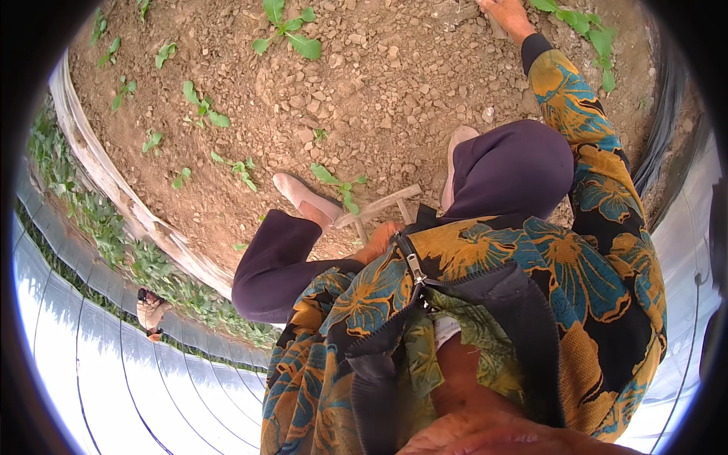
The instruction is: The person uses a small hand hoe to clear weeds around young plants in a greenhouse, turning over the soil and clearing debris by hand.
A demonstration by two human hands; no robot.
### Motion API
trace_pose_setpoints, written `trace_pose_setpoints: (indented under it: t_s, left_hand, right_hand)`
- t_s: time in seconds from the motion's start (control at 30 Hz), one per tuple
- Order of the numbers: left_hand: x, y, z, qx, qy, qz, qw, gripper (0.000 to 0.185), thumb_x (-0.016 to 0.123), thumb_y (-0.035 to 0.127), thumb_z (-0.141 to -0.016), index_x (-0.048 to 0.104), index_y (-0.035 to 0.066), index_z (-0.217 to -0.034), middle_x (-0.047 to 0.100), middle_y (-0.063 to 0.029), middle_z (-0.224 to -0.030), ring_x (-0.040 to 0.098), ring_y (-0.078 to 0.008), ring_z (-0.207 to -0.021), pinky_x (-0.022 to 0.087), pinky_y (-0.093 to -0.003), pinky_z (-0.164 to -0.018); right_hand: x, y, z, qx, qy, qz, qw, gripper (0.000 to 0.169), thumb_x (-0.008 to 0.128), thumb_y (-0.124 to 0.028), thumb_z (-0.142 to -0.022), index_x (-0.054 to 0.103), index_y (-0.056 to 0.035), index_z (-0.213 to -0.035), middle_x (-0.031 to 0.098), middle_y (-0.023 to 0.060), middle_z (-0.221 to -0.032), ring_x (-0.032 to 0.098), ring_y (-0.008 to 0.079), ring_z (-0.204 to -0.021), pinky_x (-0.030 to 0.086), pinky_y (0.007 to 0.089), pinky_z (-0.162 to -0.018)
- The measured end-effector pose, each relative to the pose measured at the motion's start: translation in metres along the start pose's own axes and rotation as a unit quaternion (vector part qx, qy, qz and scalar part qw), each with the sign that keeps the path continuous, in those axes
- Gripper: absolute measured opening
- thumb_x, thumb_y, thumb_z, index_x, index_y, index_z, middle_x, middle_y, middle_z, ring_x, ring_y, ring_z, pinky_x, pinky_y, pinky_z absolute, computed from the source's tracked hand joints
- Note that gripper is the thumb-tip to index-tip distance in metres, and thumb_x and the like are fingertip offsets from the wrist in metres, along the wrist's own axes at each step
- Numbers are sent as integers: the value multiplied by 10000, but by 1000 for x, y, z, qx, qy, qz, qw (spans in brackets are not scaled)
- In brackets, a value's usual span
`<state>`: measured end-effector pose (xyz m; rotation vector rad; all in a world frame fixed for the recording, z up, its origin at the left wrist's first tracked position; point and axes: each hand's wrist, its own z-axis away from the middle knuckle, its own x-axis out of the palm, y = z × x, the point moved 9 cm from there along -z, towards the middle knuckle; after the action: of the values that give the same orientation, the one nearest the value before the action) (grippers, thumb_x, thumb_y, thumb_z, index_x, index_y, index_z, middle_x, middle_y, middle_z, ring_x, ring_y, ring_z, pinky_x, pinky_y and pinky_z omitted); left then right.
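At the top right edge of the head view, my right hand (509, 17) reaches low over the dry, cloddy soil (375, 85), with its fingers partly cut off. A short tan piece (496, 26), perhaps a wooden handle, shows beneath it; its grip on this is unclear. My left hand (380, 242) is between my legs, beside a wooden frame (378, 206) that looks like part of a low stool. My jacket hides part of that hand, so whether it grips the wood cannot be told. A leafy seedling (343, 186) grows just beyond the frame.
Seedlings dot the soil, including a larger one (290, 28) ahead and another (591, 37) beside my right hand. Pale plastic sheeting (114, 182) edges the bed at left, dark sheeting (662, 125) at right. Beyond the left edge are a plant row (165, 273) and a person (151, 313).
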<state>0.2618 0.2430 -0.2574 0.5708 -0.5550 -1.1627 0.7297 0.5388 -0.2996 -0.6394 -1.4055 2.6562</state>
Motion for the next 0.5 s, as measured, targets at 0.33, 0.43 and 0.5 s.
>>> trace_pose_setpoints:
  t_s: [0.33, 0.43, 0.5]
  left_hand:
    - [-84, 140, -37, -43, 22, -269, 962, 293, 635, 161, -702, 664, 78, -981, 658, -170, -849, 625, -360, -793, 498, -414, -696]
    - [-99, 166, -51, -43, 16, -318, 947, 281, 652, 135, -689, 668, 87, -965, 653, -173, -823, 625, -353, -778, 497, -414, -689]
    - [-108, 173, -50, -33, 16, -303, 952, 318, 679, 242, -710, 676, 98, -993, 656, -174, -824, 626, -353, -791, 492, -416, -702]
  right_hand:
    - [15, 13, -19, 20, -124, 60, 990, 583, 601, -207, -859, 370, 4, -1351, 484, 233, -1287, 455, 407, -1175, 393, 465, -941]
    - [-2, 23, -40, -60, -28, 308, 949, 666, 621, -224, -853, 306, 8, -1392, 445, 231, -1331, 411, 409, -1214, 344, 475, -1001]
    - [9, 28, -42, -56, -71, 259, 962, 656, 572, -291, -880, 296, 1, -1398, 424, 234, -1348, 396, 418, -1222, 328, 478, -1011]
